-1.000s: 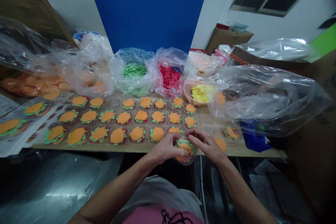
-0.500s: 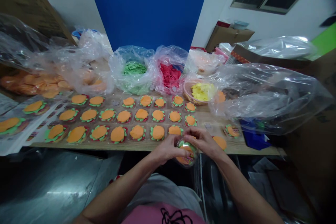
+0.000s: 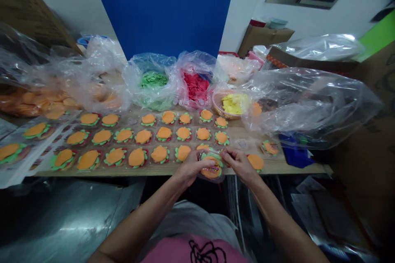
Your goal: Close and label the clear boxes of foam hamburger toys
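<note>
Hands (image 3: 216,164) higher, bagged toy burger (image 3: 211,168) upturned

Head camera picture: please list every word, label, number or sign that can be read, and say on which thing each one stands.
No text can be read.
Printed sheets at the table's left edge: print too blurred to read.
Small clear bag held by left hand and right hand: coloured marks, too small to read.
Pink shirt: black scribble, not legible as words.
Cardboard box: no print visible.
</note>
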Demonstrator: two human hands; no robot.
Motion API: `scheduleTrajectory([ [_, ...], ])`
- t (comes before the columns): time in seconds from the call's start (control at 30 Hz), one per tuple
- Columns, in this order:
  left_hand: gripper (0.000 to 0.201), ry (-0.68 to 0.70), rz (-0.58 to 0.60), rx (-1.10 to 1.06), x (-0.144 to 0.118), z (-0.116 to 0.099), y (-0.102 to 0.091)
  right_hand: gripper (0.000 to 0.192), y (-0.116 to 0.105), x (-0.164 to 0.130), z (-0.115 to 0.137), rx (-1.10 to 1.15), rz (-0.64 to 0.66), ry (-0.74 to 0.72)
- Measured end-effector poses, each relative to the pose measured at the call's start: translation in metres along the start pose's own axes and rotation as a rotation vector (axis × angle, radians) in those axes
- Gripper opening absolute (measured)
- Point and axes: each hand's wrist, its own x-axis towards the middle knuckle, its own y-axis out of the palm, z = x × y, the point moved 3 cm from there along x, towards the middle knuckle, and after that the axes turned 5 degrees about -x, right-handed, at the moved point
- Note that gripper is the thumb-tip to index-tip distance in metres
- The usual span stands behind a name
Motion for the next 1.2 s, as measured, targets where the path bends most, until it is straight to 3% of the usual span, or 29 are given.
scheduleTrajectory([
  [0.07, 0.031, -0.005, -0.055, -0.068, 0.002, 0.000, -0.002, 0.037, 0.001, 0.001, -0.005, 0.050, -0.034, 0.028],
  [0.17, 0.029, 0.015, -0.235, -0.198, 0.006, 0.000, -0.006, 0.038, 0.005, -0.004, -0.009, 0.100, -0.136, 0.075],
  [0.27, 0.029, 0.056, -0.343, -0.272, 0.008, 0.001, -0.006, 0.038, 0.015, -0.012, -0.005, 0.087, -0.136, 0.058],
  [0.47, 0.031, 0.149, -0.299, -0.282, 0.009, 0.004, -0.001, 0.036, 0.024, -0.015, -0.004, 0.198, -0.197, 0.064],
  [0.6, 0.028, 0.181, -0.341, -0.390, 0.013, 0.001, -0.003, 0.034, 0.030, -0.015, -0.011, 0.384, -0.263, 0.118],
  [0.77, 0.030, 0.267, -0.377, -0.530, 0.016, 0.002, 0.003, 0.024, 0.059, -0.018, -0.010, 0.518, -0.264, 0.170],
  [0.93, 0.030, 0.385, -0.385, -0.362, 0.012, 0.009, 0.011, 0.016, 0.080, -0.016, -0.004, 0.685, -0.361, 0.263],
  [1.2, 0.035, 0.413, -0.404, -0.205, 0.002, 0.007, 0.014, 0.012, 0.083, -0.018, -0.007, 0.821, -0.444, 0.289],
])
